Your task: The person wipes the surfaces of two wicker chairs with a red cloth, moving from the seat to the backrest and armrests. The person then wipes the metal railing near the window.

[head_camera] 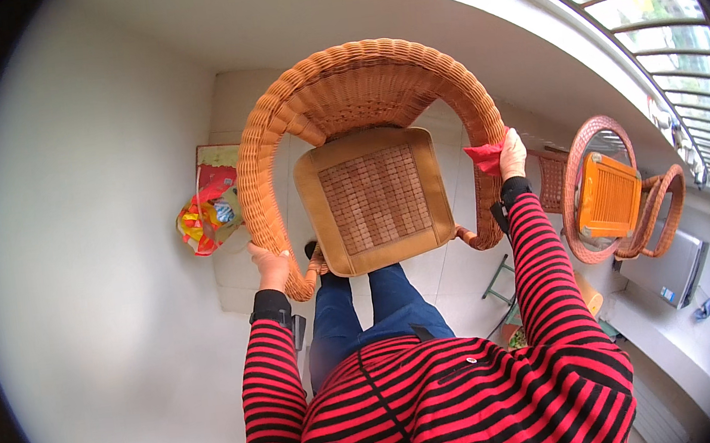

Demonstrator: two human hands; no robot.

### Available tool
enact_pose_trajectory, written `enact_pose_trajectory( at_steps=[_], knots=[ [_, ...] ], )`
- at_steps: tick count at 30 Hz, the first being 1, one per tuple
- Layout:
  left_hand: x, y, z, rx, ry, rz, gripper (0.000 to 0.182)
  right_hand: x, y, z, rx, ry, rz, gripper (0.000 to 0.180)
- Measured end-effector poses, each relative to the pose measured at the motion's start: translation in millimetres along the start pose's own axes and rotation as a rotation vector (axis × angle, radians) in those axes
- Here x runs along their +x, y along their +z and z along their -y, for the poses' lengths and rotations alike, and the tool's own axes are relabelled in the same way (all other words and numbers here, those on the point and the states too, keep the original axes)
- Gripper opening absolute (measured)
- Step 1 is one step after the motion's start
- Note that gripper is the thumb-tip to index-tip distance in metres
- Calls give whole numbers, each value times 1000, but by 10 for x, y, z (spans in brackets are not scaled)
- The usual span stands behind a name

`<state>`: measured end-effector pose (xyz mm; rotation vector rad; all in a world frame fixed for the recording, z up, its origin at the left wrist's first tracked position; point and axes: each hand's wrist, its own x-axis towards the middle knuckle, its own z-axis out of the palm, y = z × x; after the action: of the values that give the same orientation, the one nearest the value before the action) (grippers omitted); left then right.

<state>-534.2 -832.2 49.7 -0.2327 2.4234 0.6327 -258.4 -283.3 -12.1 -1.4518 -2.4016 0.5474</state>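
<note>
A round-backed wicker armchair (362, 52) faces me, its woven rim curving around a tan-edged seat cushion (379, 199) with a panel of small brown tiles. Near the front end of the chair's left arm, my left hand (271, 268) grips the woven rim, fingers mostly hidden. On the other arm, my right hand (512, 154) presses a red cloth (486, 157) against the wicker. The cloth hangs over the inner side of the rim. My legs stand just before the seat.
On the left, a plastic bag (209, 220) rests by the wall. A wicker-framed piece with an orange slatted wooden panel (608, 195) stands at right, near a grey metallic box (668, 266). A green metal frame (499, 281) is on the tiled floor. Barred windows (665, 23) run along the upper right.
</note>
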Motion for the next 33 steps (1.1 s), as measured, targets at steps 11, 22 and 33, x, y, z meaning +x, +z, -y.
enact_pose_trajectory(
  at_steps=[11,22,33],
  knots=[
    [-28,-55,-69,-121,88,16,78,-1526,-185,-495,69,221,-54,34],
    [109,-27,54,-82,86,29,86,-2257,62,-908,512,641,-253,44],
    [-1125,-702,-266,-409,570,253,65,-1966,-481,-809,60,353,-191,37]
  ],
)
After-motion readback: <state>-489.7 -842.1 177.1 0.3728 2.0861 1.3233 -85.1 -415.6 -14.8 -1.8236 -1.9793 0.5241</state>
